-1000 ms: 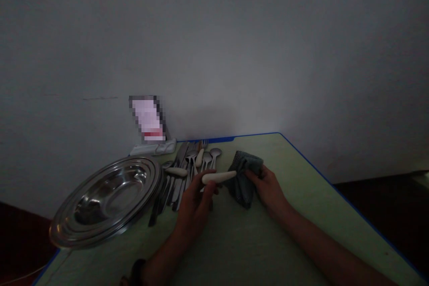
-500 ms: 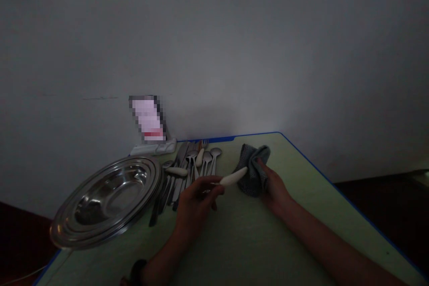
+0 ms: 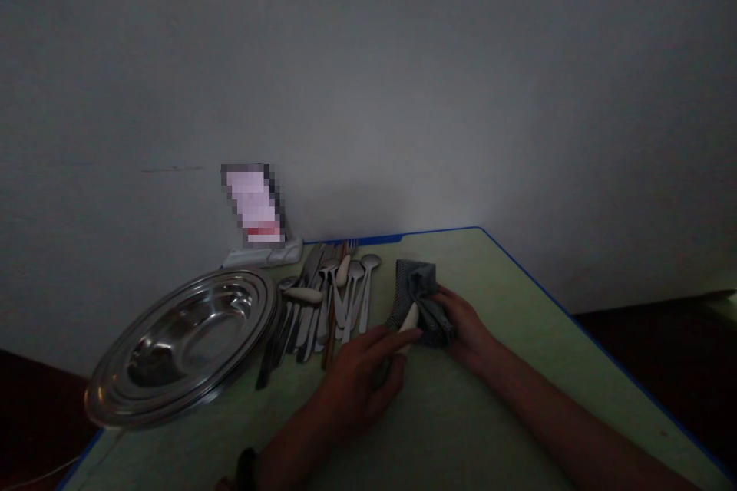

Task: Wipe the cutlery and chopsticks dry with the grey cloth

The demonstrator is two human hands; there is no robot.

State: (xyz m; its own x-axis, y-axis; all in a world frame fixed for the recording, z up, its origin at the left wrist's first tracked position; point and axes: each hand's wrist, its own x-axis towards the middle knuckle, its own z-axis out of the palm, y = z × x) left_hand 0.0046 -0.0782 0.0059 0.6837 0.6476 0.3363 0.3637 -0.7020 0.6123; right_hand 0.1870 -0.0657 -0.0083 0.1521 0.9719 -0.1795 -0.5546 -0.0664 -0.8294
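My left hand (image 3: pixel 371 368) is closed around a white-handled utensil (image 3: pixel 411 317). The white handle slants up toward the cloth, and my fingers hide the other end, so its kind cannot be made out. A grey cloth (image 3: pixel 415 284), folded and bunched, is gripped in my right hand (image 3: pixel 461 322). The handle's tip lies against the cloth's near folds. To the left of my hands, a pile of cutlery (image 3: pixel 314 318) covers the table, with spoons, a fork, knives and other white-handled pieces.
Stacked steel plates or shallow bowls (image 3: pixel 190 345) occupy the table's left side. Behind them a blurred-out phone-like screen (image 3: pixel 256 203) leans on the wall above a white power strip (image 3: pixel 262 253). The green table (image 3: pixel 489 268) has a blue edge and meets the wall at the back.
The utensil's handle has tilted from nearly level to steeper and now meets the cloth. My left hand has moved right and nearer; the cloth has shifted slightly left.
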